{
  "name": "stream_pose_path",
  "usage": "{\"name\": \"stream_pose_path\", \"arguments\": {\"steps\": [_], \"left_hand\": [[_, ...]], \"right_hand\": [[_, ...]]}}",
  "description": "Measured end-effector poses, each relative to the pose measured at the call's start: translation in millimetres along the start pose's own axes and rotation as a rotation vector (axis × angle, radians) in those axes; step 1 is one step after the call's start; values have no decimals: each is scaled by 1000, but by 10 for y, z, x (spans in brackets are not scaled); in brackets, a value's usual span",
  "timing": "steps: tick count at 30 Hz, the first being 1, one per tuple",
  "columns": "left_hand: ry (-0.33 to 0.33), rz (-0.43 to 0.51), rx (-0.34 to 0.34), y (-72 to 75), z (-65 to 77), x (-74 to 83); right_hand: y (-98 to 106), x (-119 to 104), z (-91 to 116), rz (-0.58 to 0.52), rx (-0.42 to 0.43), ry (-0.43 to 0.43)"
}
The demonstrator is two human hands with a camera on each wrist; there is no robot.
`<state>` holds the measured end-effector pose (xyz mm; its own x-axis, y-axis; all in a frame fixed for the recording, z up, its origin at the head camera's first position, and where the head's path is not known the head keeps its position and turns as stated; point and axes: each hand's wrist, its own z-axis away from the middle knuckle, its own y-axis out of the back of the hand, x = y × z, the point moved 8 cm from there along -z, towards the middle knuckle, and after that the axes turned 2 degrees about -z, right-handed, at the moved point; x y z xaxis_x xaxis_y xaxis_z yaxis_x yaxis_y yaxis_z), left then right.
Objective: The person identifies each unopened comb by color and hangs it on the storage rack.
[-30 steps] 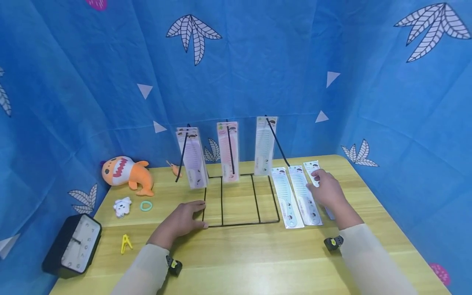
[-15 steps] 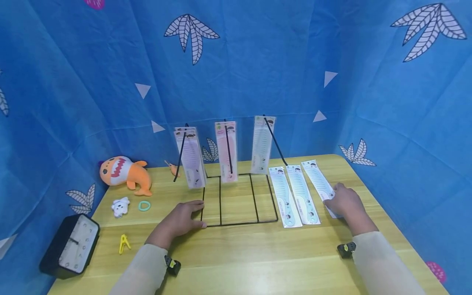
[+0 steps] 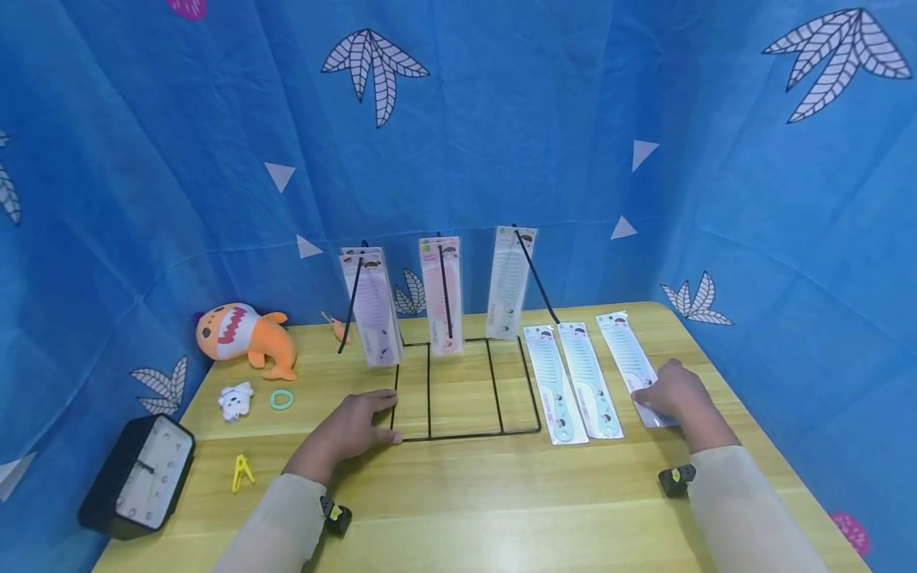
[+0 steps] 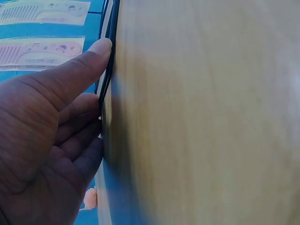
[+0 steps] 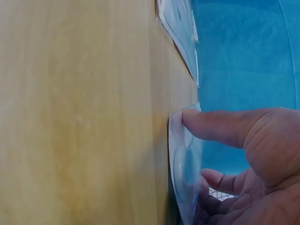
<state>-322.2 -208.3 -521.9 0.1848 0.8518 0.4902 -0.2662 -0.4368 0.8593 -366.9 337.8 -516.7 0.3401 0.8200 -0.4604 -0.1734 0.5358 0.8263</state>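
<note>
On the right side of the table (image 3: pixel 466 501), I have the right hand (image 3: pixel 677 394) pinching the blue comb pack (image 3: pixel 629 352) by its near end. The thumb is at one long edge and the fingers are at the other, so the gap is just as wide as the pack. I cannot tell if that end is off the wood.

Two more blue comb packs (image 3: pixel 591 382) lie flat to the left of it, close to each other.

Near the middle, the left hand (image 3: pixel 354 426) rests on the black wire rack (image 3: pixel 466 435). The thumb is spread well away from the fingers and touches the front left corner, and the fingers touch the left bar. That hand has only this light touch on the rack.

Up on the black hooks (image 3: pixel 537 277), purple comb packs (image 3: pixel 374 310) hang on the left, pink comb packs (image 3: pixel 442 296) in the middle, and a pale green comb pack (image 3: pixel 510 282) on the right.

Over on the left I see an orange shark toy (image 3: pixel 247 338), a little white toy (image 3: pixel 235 401), a green hair tie (image 3: pixel 282 399), a yellow clip (image 3: pixel 243 473) and a black clock (image 3: pixel 146 477). Blue cloth (image 3: pixel 466 151) hangs behind everything.
</note>
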Motion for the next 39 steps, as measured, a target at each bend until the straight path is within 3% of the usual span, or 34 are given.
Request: {"name": "stream_pose_path", "arguments": {"steps": [11, 17, 30, 39], "left_hand": [[-1, 1, -7, 20, 10, 35], [-6, 2, -11, 23, 11, 36], [-18, 4, -9, 26, 12, 21], [-22, 2, -13, 29, 34, 50]], "right_hand": [[114, 107, -52, -120, -25, 14], [258, 102, -17, -185, 67, 27], [465, -335, 307, -606, 218, 373], [453, -666, 687, -654, 152, 605]]}}
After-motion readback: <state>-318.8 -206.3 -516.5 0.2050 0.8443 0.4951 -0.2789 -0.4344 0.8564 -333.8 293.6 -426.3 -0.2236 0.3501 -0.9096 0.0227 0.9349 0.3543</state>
